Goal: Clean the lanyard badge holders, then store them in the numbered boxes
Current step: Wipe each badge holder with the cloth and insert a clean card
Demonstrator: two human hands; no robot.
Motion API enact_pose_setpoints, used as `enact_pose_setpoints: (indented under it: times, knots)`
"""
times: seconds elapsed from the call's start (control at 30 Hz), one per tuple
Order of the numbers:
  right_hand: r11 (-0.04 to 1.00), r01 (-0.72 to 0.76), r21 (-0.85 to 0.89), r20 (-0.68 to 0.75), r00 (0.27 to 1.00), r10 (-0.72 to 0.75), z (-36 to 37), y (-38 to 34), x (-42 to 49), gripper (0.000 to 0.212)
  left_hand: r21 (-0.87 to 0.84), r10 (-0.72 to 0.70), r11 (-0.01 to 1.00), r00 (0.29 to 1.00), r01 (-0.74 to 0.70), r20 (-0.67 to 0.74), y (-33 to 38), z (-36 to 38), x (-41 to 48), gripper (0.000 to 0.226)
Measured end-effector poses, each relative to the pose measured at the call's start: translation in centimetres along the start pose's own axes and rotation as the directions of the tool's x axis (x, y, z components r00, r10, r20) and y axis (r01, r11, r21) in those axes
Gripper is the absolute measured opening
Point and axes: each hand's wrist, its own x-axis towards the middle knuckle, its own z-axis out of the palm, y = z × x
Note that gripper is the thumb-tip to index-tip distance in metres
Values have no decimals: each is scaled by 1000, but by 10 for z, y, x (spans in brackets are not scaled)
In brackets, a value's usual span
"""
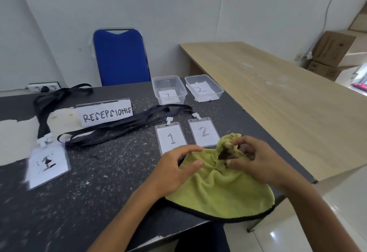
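- Right hand [256,160] fingers pinched a soiled bunch of cloth [218,192]; left hand [176,164] fingers held its edge.
- Badge holder 1 [171,138] and badge holder 2 [204,132] lay on the tabletop [99,172], looking clean — box 1 [167,77] and box 2 [198,76], beyond them, stood empty.
- Stained holder [47,164], left — apparently uncleaned.

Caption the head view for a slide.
Left hand and right hand hold a stained green cloth near badge holder 1 and badge holder 2.
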Motion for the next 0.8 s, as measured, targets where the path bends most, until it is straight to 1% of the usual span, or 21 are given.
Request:
enact_pose_setpoints:
  times: [0.1,0.13,0.2,0.27,0.33,0.4,0.47,0.53,0.6,0.67,0.73,0.8]
  knots:
    - [960,94,263,91,988,-121,12,-21,-10,36,-201,28,980,997,-14,71,11,3,-9,37]
    - [933,106,345,116,981,-154,17,-27,-12,37,-258,29,966,997,-10,68,13,3,-12,40]
    - [863,81,499,165,968,-187,28,-35,-14,40,-335,9,942,999,2,31,13,0,-18,43]
    - [804,28,594,229,952,-203,37,-41,-15,43,-362,-17,932,1000,9,-19,12,-6,-26,41]
    - [791,-14,611,276,941,-197,43,-47,-16,42,-357,-42,934,997,17,-61,7,-14,-33,41]
    - [806,-46,591,282,947,-152,48,-52,-15,38,-364,-49,931,994,11,-95,3,-23,-40,39]
    - [837,-69,542,291,950,-110,53,-54,-16,37,-382,-37,924,992,-12,-121,1,-30,-46,28]
    - [883,-56,465,315,943,-106,60,-55,-18,35,-398,-20,917,990,-38,-142,1,-35,-52,16]
    - [947,37,318,295,946,-136,65,-56,-19,35,-405,-18,913,987,-50,-162,-1,-38,-57,11]
    - [981,158,113,234,955,-181,71,-56,-19,47,-409,-41,912,984,-35,-175,-4,-39,-61,10]
    - [968,248,-45,185,954,-235,75,-58,-18,64,-412,-68,911,980,-16,-188,-6,-41,-64,9]
    - [930,348,-115,163,931,-328,82,-63,-18,77,-415,-82,910,977,-7,-195,-6,-43,-65,8]
